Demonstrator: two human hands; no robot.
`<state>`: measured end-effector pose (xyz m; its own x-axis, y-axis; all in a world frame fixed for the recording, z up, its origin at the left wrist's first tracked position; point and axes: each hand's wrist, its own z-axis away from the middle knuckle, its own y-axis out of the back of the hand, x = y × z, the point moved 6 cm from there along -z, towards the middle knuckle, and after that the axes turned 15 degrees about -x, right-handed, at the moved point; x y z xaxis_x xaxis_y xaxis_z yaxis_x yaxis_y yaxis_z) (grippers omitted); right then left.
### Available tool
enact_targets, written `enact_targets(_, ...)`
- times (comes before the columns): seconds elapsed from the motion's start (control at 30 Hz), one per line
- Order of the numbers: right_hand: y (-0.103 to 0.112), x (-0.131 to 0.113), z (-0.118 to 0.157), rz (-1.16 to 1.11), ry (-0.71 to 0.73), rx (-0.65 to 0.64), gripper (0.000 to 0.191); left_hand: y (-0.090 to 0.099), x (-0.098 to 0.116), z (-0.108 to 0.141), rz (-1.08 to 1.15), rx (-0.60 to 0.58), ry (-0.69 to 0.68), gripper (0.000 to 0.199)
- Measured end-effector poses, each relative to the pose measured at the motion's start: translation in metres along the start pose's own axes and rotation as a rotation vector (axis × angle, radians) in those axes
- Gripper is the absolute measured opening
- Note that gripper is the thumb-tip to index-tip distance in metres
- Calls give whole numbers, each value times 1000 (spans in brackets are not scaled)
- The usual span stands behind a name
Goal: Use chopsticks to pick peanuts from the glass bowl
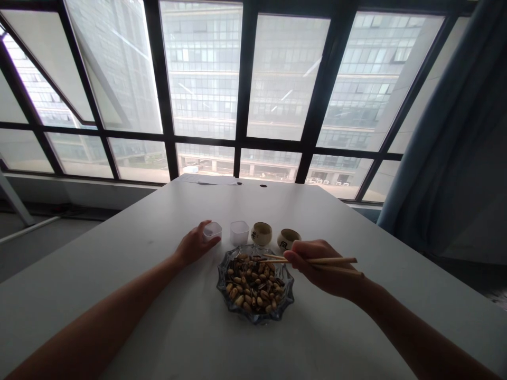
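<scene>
My right hand [322, 264] is closed around a pair of chopsticks [336, 260], whose tips reach into a scalloped glass bowl [256, 318]. Nuts in shells, perhaps pistachios [240, 301], fill the bowl, mixed with dark sunflower seeds [253, 272]. Whether the tips pinch a piece is too small to tell. On the left, my left hand [196, 244] grips a small clear plastic container [213, 232] by its side, thumb in front and fingers behind. A second clear container [240, 233] stands beside it, followed by two cream cups [261, 234] with dark characters.
Everything stands on a long white table [166, 327]. Papers [208, 180] lie at its far end, close to two dark round spots. Large windows [202, 74] rise behind the table, and a blue curtain [435, 126] hangs on the right.
</scene>
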<state>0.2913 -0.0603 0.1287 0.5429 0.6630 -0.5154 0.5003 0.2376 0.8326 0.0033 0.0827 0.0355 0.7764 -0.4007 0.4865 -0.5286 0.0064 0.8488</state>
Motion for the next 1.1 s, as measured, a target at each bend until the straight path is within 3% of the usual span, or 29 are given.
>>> enact_targets(0.27, -4, -10, 0, 132, -5, -62, 43, -1, -1, -1, -7, -1, 1, 70)
enact_targets(0.57, 8, -23, 5, -128, -3, -125, 46, -2, -2, -1, -13, 2, -2, 70)
enact_targets(0.73, 13, -14, 7, -85, -38, -63, 47, -4, -4, -1, -15, 4, -7, 68)
enact_targets(1.1, -4, 0, 1, 85, -14, -78, 42, -2, -1, -2, -8, 12, -11, 67)
